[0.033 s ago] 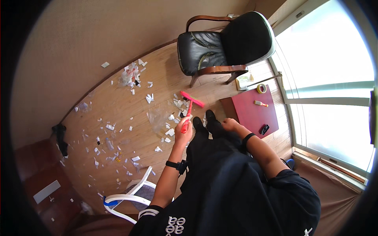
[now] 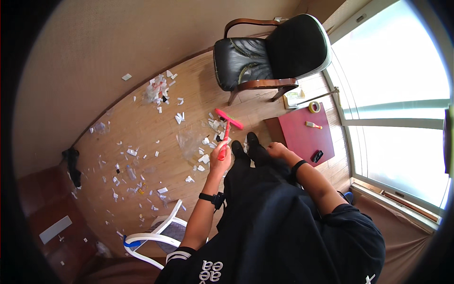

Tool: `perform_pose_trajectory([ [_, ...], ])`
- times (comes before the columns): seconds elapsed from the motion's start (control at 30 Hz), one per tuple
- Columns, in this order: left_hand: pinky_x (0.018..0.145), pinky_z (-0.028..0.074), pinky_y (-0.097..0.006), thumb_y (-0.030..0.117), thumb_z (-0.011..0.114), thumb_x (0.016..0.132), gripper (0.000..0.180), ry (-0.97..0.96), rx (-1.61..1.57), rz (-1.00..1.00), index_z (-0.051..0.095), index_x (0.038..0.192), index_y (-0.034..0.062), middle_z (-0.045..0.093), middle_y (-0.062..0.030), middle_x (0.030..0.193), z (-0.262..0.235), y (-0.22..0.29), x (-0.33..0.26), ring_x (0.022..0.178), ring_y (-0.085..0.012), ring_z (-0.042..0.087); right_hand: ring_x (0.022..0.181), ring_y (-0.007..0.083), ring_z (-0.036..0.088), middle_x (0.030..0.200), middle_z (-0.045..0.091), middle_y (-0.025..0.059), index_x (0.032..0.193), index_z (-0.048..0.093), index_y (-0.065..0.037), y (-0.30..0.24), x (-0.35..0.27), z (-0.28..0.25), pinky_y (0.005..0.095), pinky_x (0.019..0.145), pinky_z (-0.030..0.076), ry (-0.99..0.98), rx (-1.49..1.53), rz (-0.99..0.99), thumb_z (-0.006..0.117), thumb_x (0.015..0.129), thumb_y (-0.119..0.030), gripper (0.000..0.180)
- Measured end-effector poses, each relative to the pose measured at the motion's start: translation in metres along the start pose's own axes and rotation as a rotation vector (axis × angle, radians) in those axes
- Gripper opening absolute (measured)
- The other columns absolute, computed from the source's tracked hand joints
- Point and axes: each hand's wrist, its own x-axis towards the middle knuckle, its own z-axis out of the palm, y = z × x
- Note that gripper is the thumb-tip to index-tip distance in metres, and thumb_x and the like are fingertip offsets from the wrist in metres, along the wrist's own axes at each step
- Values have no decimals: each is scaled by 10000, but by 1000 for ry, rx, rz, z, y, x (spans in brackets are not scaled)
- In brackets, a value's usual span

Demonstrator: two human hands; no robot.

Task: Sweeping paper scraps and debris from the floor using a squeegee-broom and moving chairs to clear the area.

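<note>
My left hand grips the handle of a pink short-handled broom. Its brush head rests on the wooden floor among white paper scraps. My right hand hangs beside it as a loose fist with nothing in it, just right of my black shoes. More scraps and bits of clear plastic lie scattered over the floor to the left and far left.
A black armchair stands ahead by the wall. A low red table at right carries a tape roll and small items. A white plastic chair is near my left elbow. A black cloth lies at left.
</note>
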Motion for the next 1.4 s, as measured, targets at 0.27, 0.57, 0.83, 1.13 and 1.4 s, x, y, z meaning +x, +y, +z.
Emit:
perform_pose_trajectory([
  [0.27, 642, 486, -341, 118, 553, 842, 212, 74, -76, -91, 597, 1025, 19, 637, -192, 789, 3, -7, 17, 723, -293, 647, 1059, 362, 554, 1085, 601, 228, 1035, 638, -28, 8, -5, -14, 412, 943, 422, -93, -46, 60, 463, 827, -326, 403],
  [0.57, 535, 425, -260, 112, 529, 879, 187, 153, -82, -56, 608, 1027, 29, 588, -55, 658, 20, 16, 18, 573, -103, 541, 1039, 364, 561, 1066, 610, 223, 1012, 633, -9, 27, 10, -24, 415, 925, 432, -159, 25, 0, 488, 824, -339, 407],
  [0.83, 618, 453, -271, 113, 534, 869, 198, 189, -33, -139, 616, 1024, 21, 632, -89, 751, 27, 41, 32, 660, -141, 584, 1009, 371, 574, 1033, 619, 225, 995, 642, -13, 55, 56, -39, 426, 906, 444, -221, -20, -113, 488, 814, -335, 400],
  [1.13, 589, 426, -237, 116, 535, 874, 185, 252, -102, -219, 620, 1004, 16, 598, -31, 752, 44, 37, 36, 645, -96, 541, 981, 382, 589, 1008, 627, 220, 921, 673, -34, 83, 99, -53, 441, 881, 458, -247, -261, -211, 433, 805, -344, 410],
  [1.4, 569, 413, -231, 100, 533, 869, 181, 265, -115, -239, 622, 1007, 23, 579, -17, 716, 50, 50, 40, 617, -81, 520, 991, 378, 584, 1016, 622, 225, 917, 664, -5, 72, 94, -59, 430, 900, 451, -294, -231, -248, 443, 807, -309, 392],
])
